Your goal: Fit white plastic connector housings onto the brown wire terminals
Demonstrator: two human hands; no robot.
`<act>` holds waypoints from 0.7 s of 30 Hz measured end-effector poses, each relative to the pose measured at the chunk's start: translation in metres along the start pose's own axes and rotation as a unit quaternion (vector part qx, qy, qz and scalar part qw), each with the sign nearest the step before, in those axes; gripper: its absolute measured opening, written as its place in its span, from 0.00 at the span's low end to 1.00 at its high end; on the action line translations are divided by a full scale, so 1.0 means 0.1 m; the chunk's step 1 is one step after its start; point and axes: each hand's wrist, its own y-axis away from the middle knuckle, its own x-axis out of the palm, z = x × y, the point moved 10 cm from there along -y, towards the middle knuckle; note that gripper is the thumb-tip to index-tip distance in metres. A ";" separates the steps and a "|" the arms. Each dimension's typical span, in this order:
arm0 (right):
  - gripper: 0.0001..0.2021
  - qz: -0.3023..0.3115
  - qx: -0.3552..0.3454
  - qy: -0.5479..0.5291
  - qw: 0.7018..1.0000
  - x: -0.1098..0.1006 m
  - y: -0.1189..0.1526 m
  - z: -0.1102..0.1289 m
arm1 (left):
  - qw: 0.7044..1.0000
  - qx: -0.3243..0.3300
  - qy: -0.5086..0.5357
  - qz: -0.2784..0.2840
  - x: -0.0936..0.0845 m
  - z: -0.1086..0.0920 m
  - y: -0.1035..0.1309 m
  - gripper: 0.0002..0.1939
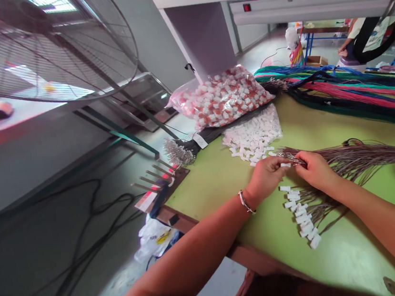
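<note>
The white connectors (304,219) are smooth, matt plastic. The counter (209,185) is smooth and faintly glossy (its edge looks wooden), the large bag (229,97) clear, shiny plastic.

The left hand (266,178) pinches a white connector (285,165).

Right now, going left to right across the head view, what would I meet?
Fan cage, silvery wire ends, white tag, left hand, right hand, person in the background.
</note>
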 end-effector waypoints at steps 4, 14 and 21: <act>0.05 0.043 0.007 -0.008 0.999 0.07 -0.01 -0.03 | 0.999 -0.035 0.007 0.035 0.03 0.07 0.00 0.10; 0.07 0.059 0.044 -0.031 0.997 0.17 -0.01 -0.13 | 0.987 -0.142 0.049 0.055 0.16 0.24 0.01 0.06; 0.08 0.017 0.069 -0.073 0.995 0.10 0.01 -0.16 | 0.984 -0.128 0.124 0.019 0.15 0.24 0.00 0.05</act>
